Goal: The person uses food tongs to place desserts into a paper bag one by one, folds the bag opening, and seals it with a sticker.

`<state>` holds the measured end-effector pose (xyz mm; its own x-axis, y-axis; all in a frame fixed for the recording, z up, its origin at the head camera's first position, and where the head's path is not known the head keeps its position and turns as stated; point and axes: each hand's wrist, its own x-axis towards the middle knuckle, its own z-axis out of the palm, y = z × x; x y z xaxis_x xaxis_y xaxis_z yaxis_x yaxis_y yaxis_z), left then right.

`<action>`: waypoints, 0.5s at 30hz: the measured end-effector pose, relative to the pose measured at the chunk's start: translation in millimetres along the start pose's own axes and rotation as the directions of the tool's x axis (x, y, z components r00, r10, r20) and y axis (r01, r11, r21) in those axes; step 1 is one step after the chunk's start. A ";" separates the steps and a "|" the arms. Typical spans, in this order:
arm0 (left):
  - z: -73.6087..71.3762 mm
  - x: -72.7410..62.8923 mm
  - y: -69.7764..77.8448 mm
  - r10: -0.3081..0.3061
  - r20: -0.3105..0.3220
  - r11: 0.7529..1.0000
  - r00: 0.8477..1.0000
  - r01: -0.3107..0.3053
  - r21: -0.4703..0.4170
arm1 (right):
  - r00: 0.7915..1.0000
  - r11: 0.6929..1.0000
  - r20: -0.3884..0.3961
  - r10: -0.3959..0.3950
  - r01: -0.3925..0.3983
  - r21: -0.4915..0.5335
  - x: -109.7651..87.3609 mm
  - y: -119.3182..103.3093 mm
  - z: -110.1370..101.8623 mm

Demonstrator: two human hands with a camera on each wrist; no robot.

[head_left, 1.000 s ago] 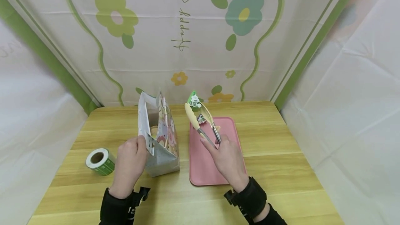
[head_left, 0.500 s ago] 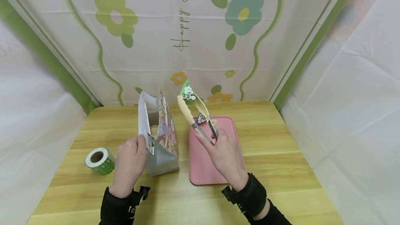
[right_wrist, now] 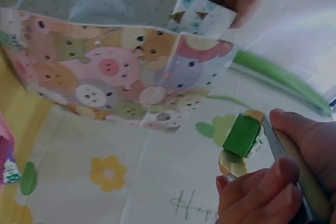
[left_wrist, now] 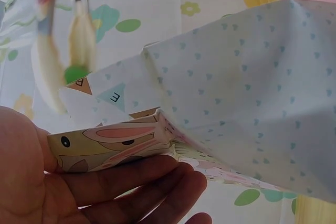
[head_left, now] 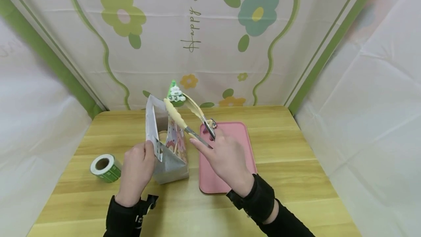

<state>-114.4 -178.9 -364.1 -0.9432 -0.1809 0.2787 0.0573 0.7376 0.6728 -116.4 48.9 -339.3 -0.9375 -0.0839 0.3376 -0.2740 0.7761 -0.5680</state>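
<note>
My left hand (head_left: pixel 136 171) grips the near left edge of an animal-print paper bag (head_left: pixel 171 169), whose open mouth shows a pale blue lining (left_wrist: pixel 252 77) in the left wrist view. My right hand (head_left: pixel 227 160) holds metal tongs with cream tips (head_left: pixel 175 114). Between those tips is a green wedge-shaped piece (head_left: pixel 175 94) with white frosting-like decoration, resembling a cake slice. In the head view it overlaps the bag's upper right side; the right wrist view has its flat green back (right_wrist: pixel 242 135) beside the bag. A beige thing (head_left: pixel 162 135) shows inside the bag.
A pink tray (head_left: pixel 213 184) lies right of the bag, under my right hand. On its far left corner sits a small dark-and-white piece (head_left: pixel 213 123), partly hidden by the tongs. A roll of green labels (head_left: pixel 106 168) stands at the left. Printed cloth (head_left: pixel 210 57) hangs behind the table.
My right hand has moved left, carrying the tongs and green wedge from over the tray to the bag's upper right side. My left hand stays on the bag's edge.
</note>
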 end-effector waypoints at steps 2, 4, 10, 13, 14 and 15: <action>0.1 -0.6 0.0 0.001 0.003 1.000 1.000 -0.001 0.003 | 0.998 0.997 -0.013 -0.060 0.059 -0.039 1.6 -7.9 0.1; 0.5 -0.8 -0.4 0.003 0.007 1.000 1.000 -0.003 0.005 | 0.993 0.991 -0.027 -0.113 0.111 -0.071 3.4 -15.4 1.1; 1.4 -0.7 -1.4 0.015 0.001 1.000 1.000 -0.015 0.003 | 0.975 0.956 -0.020 -0.223 0.215 -0.200 7.3 -29.0 8.1; 1.1 -0.8 -1.5 0.015 -0.005 1.000 1.000 -0.015 0.002 | 0.974 0.943 0.014 -0.227 0.223 -0.247 8.6 -31.6 11.8; 0.9 -0.7 -1.4 0.013 -0.009 1.000 1.000 -0.013 0.003 | 0.975 0.942 0.028 -0.219 0.219 -0.255 9.1 -32.4 12.5; 0.4 -0.4 -1.3 0.010 -0.012 1.000 1.000 -0.010 0.004 | 0.976 0.940 0.040 -0.213 0.215 -0.266 9.4 -32.9 12.9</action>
<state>-114.2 -179.5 -365.4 -0.9386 -0.1817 0.2934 0.0652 0.7416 0.6676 -119.0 14.5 -327.1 -0.8656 -0.2716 0.4206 -0.4023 0.8774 -0.2614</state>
